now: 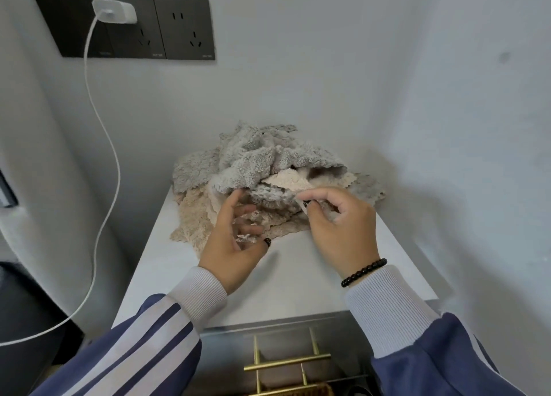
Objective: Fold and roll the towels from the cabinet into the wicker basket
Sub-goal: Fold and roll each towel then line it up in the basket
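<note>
A crumpled heap of grey and beige towels [268, 181] sits on the white cabinet top [298, 276]. Her right hand [343, 225] pinches a towel edge; her left hand [232, 246], fingers spread, touches the beige folds.

Crumpled grey and beige towels [268, 169], heaped on white cabinet top [298, 276]

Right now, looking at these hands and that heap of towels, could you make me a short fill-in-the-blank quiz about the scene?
1. The towels lie in a crumpled heap on a white ____ top.
2. The right hand wears a bracelet of ____ beads at its wrist.
3. A white charger is plugged into the wall ____.
4. The left hand reaches toward the heap with its fingers ____.

Missing words: cabinet; black; socket; open
</note>
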A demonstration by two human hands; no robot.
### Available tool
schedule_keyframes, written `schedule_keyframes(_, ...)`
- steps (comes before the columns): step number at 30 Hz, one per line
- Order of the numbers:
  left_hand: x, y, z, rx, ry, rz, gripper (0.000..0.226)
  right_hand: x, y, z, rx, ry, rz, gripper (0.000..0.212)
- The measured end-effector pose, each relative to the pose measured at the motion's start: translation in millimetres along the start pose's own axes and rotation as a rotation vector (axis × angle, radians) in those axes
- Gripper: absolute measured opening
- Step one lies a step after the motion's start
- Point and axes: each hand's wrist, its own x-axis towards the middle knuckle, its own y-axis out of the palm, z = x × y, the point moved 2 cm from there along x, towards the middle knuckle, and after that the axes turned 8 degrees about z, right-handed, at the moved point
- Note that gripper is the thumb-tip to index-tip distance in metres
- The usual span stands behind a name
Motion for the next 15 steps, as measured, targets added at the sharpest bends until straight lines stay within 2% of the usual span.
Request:
schedule_keyframes(4, -16, 5, -8, 0.062, 0.047, 0.011, 0.091, -16, -13, 15, 0.114, -0.023, 0.075, 0.027)
schedule_keyframes(11, -36, 5, -15, 0.095, 0.141, 0.034, 0.070, -44, -7, 32, 0.350, 0.054, 0.400, 0.024)
schedule_keyframes(13, -42, 3, -16, 0.126, 0.156, 0.012, 0.062, -47, -2, 37, 0.439, 0.121, 0.422, 0.025)
schedule_keyframes(15, -45, 0, -20, 0.259, 0.176, -0.025, 0.057, -44, 1, 38, 0.574, 0.241, 0.363, 0.021)
